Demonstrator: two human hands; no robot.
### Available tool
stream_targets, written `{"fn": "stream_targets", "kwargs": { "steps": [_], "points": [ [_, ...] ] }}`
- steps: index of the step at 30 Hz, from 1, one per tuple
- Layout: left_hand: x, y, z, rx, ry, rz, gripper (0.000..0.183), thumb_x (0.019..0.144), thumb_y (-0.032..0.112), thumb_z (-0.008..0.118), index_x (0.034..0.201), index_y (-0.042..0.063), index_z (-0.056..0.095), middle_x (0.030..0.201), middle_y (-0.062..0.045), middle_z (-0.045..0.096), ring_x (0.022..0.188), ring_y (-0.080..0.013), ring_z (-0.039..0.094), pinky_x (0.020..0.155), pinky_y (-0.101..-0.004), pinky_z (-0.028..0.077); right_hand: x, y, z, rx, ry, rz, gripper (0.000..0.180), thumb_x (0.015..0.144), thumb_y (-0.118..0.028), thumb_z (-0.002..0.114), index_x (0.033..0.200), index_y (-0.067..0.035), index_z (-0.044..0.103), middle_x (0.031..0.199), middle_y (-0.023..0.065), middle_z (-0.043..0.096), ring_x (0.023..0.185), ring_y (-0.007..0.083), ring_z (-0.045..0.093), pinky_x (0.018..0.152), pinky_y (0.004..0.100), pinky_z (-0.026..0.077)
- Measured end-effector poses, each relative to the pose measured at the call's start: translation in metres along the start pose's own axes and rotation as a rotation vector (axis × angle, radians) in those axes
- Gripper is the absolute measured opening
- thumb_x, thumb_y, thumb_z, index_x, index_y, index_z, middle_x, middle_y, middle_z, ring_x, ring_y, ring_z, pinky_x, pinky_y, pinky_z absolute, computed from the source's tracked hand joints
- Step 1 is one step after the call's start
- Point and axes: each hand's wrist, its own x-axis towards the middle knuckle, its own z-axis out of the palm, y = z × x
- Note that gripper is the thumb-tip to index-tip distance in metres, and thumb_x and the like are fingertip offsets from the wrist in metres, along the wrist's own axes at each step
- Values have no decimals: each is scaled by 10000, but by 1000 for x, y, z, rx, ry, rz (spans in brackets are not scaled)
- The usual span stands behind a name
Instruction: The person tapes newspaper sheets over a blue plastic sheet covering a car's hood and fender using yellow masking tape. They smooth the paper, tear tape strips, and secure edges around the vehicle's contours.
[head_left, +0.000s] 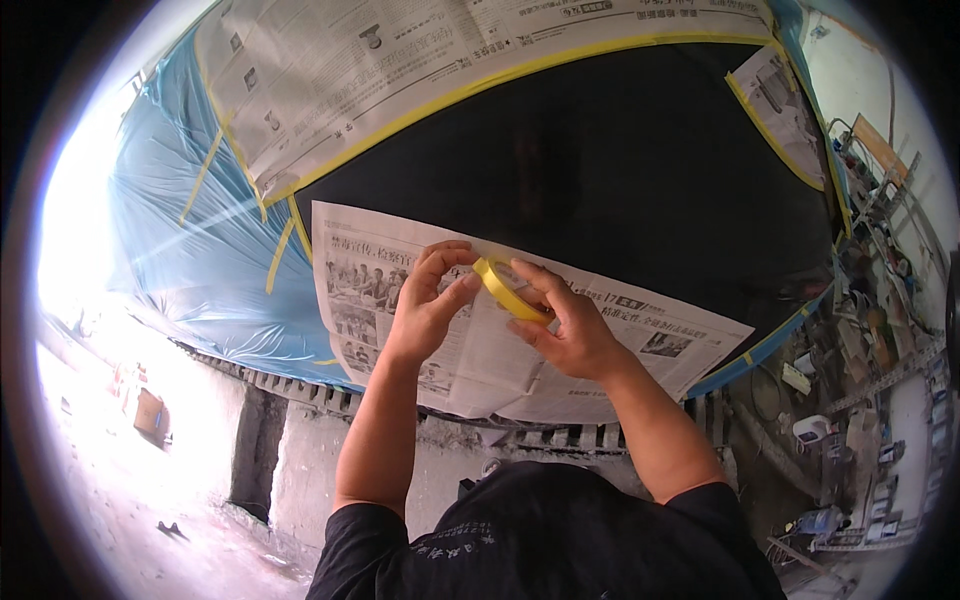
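My right hand (566, 319) grips a roll of yellow masking tape (517, 296) by its ring, above a newspaper sheet (480, 360). The thumb of my left hand (435, 300) is at the roll's left edge, by the tape's end, with the fingers curled beside it; whether they pinch the tape is unclear. The printed sheet lies over the near edge of a dark, smooth vehicle panel (600, 157). Along the panel's far side runs a yellow tape strip (450, 107) bordering more newspaper (337, 82). A smaller taped paper piece (784, 112) covers the far right corner.
Blue plastic film (217, 285) drapes the left side, with loose-ended yellow tape strips (280, 255) on it. A floor grate (300, 386) runs below the panel. At right stand cluttered shelves (862, 390) with tools and containers. A cardboard box (150, 412) sits on the floor at left.
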Motion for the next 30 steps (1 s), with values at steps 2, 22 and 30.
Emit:
{"fn": "stream_targets", "kwargs": {
  "steps": [2,22,30],
  "points": [
    [3,8,2,41,4,-58,237,901,179,694,1044,-7,661,1273,-121,575,1184,-217,543,1019,-334,429,0,-4,-2,-34,-29,38,674,916,-107,710,1500,-82,376,1335,193,602,1209,285,625,1015,379,488],
    [31,-9,-91,30,461,-45,238,1002,171,613,1103,-43,640,1084,-66,669,986,-155,619,946,-296,484,-32,27,-56,193,159,182,641,825,-192,720,1389,-8,476,966,85,642,835,106,586,809,235,483],
    [58,-18,-168,-85,589,78,138,985,138,632,1016,4,621,951,-61,660,830,-137,660,772,-266,572,-71,62,-89,292,245,188,625,822,-111,691,1390,1,454,920,55,598,837,79,557,825,225,467]
  ]
}}
